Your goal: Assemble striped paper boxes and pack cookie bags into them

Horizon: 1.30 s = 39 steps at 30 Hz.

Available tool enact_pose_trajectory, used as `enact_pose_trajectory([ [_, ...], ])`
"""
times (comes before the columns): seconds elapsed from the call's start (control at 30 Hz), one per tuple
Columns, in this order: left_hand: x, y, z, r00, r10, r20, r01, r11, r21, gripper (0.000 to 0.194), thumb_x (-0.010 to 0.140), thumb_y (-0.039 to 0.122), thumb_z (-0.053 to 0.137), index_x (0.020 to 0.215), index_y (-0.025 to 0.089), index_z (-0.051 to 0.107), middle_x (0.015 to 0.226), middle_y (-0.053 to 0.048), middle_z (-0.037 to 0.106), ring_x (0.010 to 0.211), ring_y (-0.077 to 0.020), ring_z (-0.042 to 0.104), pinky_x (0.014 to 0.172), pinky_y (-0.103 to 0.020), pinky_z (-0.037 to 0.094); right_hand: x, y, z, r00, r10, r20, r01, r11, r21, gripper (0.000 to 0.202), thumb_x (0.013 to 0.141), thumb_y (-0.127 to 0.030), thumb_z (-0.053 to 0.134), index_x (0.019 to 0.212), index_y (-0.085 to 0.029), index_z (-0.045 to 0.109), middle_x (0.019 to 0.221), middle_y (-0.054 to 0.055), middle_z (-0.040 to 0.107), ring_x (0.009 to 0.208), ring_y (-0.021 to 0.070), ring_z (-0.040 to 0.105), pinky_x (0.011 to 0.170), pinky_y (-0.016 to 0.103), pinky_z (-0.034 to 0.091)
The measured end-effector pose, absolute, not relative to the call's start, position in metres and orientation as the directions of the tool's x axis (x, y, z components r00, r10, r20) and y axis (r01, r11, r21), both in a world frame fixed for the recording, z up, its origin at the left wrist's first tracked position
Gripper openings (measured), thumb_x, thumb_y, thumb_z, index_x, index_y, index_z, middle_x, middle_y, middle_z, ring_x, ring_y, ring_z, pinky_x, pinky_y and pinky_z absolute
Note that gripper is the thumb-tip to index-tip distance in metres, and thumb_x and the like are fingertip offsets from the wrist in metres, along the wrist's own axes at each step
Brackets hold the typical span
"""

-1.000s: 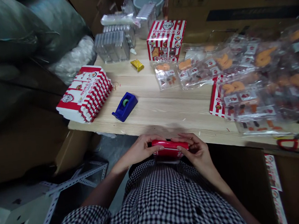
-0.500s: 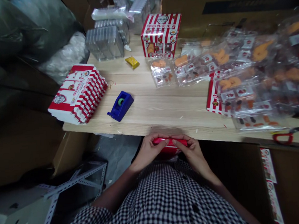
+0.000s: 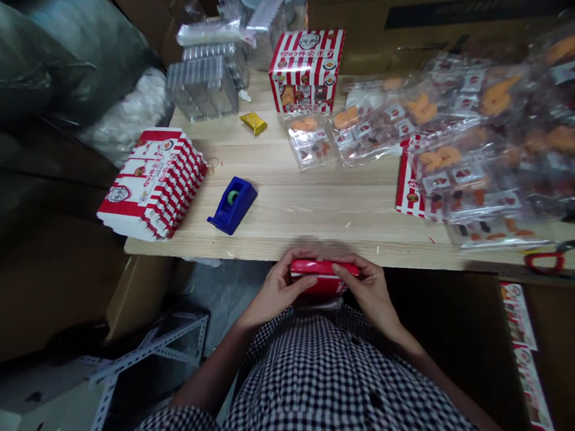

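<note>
At the table's front edge, close to my body, a glossy red carton with white print is held between both hands. My left hand wraps its left end, fingers over the far edge and thumb on the near face. On the right end, my right hand curls over the far side with its thumb pressed on top. The carton's lower part is hidden from view. Beyond the hands lies a blue tape dispenser with a green roll.
A stack of flat red-and-white striped cartons is at left. At the back are an assembled striped box, a yellow packet and clear plastic trays. Bagged toy food covers the right side, near scissors.
My left thumb has slid left and down along the carton, away from the right thumb. More of the red top now shows. The view has shifted slightly.
</note>
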<state>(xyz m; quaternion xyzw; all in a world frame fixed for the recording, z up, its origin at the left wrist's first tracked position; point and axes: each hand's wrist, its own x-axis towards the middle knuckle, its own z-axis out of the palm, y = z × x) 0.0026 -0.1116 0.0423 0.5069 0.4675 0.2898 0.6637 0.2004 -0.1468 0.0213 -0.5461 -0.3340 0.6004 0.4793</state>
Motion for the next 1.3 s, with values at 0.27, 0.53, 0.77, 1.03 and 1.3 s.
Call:
enact_pose_trajectory([
  [0.27,-0.018,-0.092,0.028,0.4,0.866,-0.301,0.094,0.288,0.953,0.038,0.087,0.033,0.069,0.121,0.017,0.065,0.102,-0.007,0.075,0.085,-0.0166,0.069,0.079,-0.028,0.053,0.215,-0.14,0.032,-0.069,0.998,0.015,0.145,0.025,-0.989,0.029,0.093,-0.029,0.063,0.121,-0.036,0.071,0.128,0.002,0.068,0.122,0.0239,0.06,0.108,0.045,0.045],
  [0.53,-0.08,-0.05,0.041,-0.065,0.983,0.17,0.56,-0.105,0.822,0.045,0.088,0.038,0.066,0.13,0.023,0.058,0.134,-0.011,0.06,0.125,-0.0245,0.054,0.108,-0.041,0.041,0.23,-0.117,0.016,0.119,0.993,-0.018,0.21,-0.043,-0.977,0.029,0.087,-0.039,0.069,0.114,-0.032,0.074,0.119,0.004,0.072,0.094,0.0226,0.069,0.085,0.037,0.056],
  [0.77,-0.161,0.011,0.019,-0.159,0.975,-0.158,0.427,0.212,0.879,0.03,0.074,0.045,0.074,0.074,0.015,0.067,0.094,-0.009,0.07,0.09,-0.0222,0.062,0.08,-0.033,0.049,0.242,-0.114,0.019,0.253,0.953,-0.169,0.133,-0.207,-0.969,0.046,0.078,-0.046,0.077,0.118,-0.024,0.073,0.11,0.006,0.076,0.057,0.0107,0.057,0.058,0.025,0.051],
  [1.03,-0.157,0.014,0.017,-0.138,0.957,-0.257,0.193,0.28,0.94,0.042,0.057,0.051,0.083,0.068,0.012,0.072,0.101,-0.013,0.073,0.079,-0.0185,0.064,0.071,-0.031,0.052,0.242,-0.131,0.024,0.31,0.924,-0.225,0.039,-0.249,-0.968,0.051,0.074,-0.047,0.08,0.118,-0.023,0.074,0.075,0.002,0.073,0.064,0.0152,0.062,0.061,0.023,0.051],
  [1.3,-0.166,-0.014,0.004,-0.183,0.964,-0.195,-0.019,0.195,0.981,0.041,0.066,0.048,0.079,0.079,0.011,0.073,0.134,-0.018,0.062,0.107,-0.0279,0.066,0.085,-0.04,0.056,0.232,-0.133,0.036,0.353,0.911,-0.215,0.021,-0.238,-0.971,0.058,0.071,-0.048,0.082,0.122,-0.021,0.072,0.058,-0.002,0.063,0.052,0.0113,0.054,0.052,0.021,0.046],
])
